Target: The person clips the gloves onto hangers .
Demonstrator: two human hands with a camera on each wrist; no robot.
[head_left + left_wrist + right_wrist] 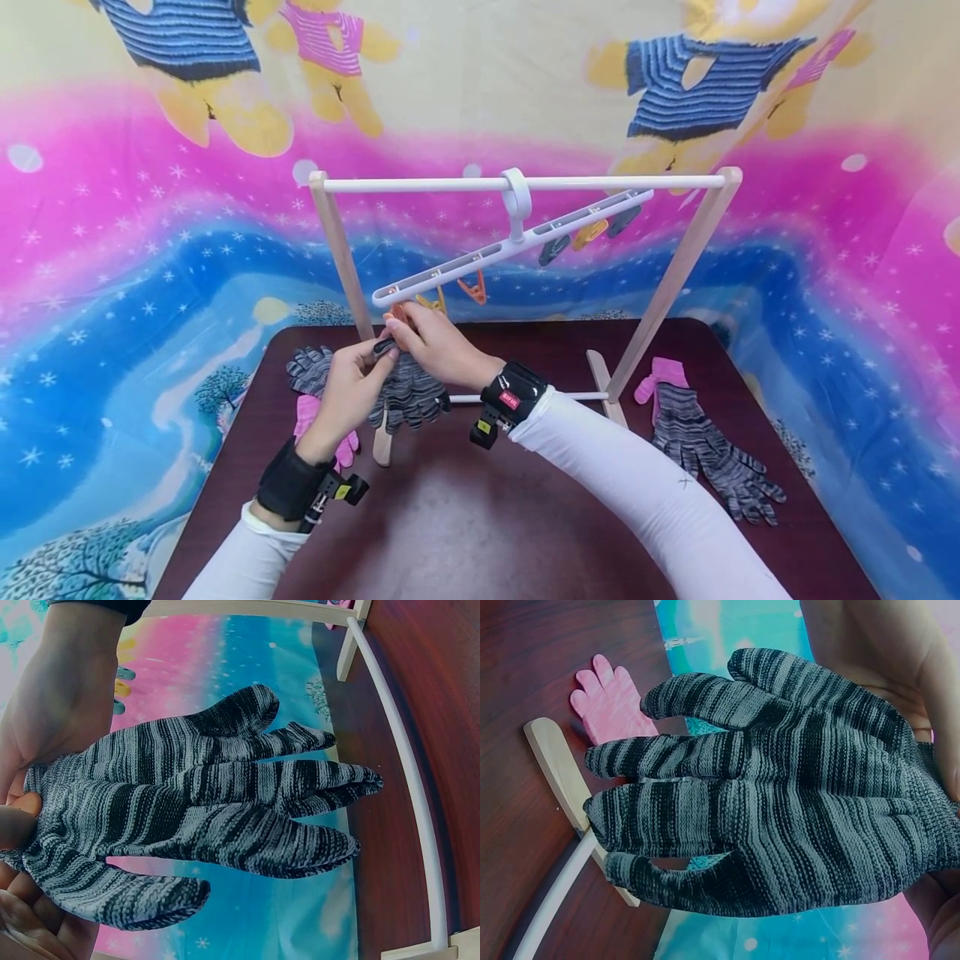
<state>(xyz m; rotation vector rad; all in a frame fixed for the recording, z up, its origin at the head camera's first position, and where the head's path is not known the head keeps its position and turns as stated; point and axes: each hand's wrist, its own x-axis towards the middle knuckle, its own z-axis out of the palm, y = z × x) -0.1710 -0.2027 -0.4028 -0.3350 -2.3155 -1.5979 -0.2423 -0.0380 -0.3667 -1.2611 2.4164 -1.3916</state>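
Note:
A grey-and-black striped knit glove [411, 392] hangs fingers down below the low left end of a white clip hanger [517, 243]. My left hand [347, 392] pinches the glove's cuff between thumb and fingers. At that same end, my right hand [446, 343] grips an orange clip [398, 314] right at the cuff. Beside it hang a yellow clip [432, 301] and another orange clip [474, 288]. In the left wrist view the glove [172, 795] stretches away from the hand, its fingers spread. The right wrist view shows the same glove [810, 795], cuff toward the hand.
The hanger's hook [516, 193] sits on the white rod [622, 182] of a wooden-legged rack; the hanger tilts up to the right, bearing more clips [591, 234]. On the dark table [450, 533] lie striped gloves [705, 454] and pink gloves [667, 372], on both sides.

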